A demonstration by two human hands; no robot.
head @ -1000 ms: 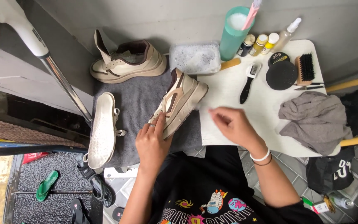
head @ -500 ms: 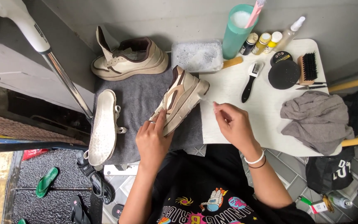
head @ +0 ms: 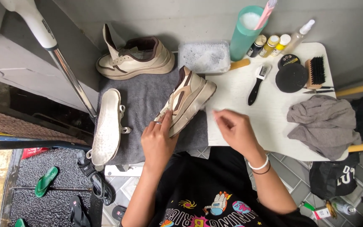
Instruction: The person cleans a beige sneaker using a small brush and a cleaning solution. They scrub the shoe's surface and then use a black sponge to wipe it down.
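Right hand (head: 234,130) drew back from sneaker (head: 186,99) | fingers loosely curled, empty | left hand (head: 159,138) grips sneaker's heel

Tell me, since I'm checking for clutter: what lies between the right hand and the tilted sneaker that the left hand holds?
In the head view, only bare white tabletop separates the right hand from the sneaker, which the left hand steadies.

The cream and brown sneaker (head: 188,100) lies tilted on its side on the grey towel (head: 148,105), sole edge facing the white table, toe pointing toward the soapy tub at the towel's far corner, heel at the towel's near edge.
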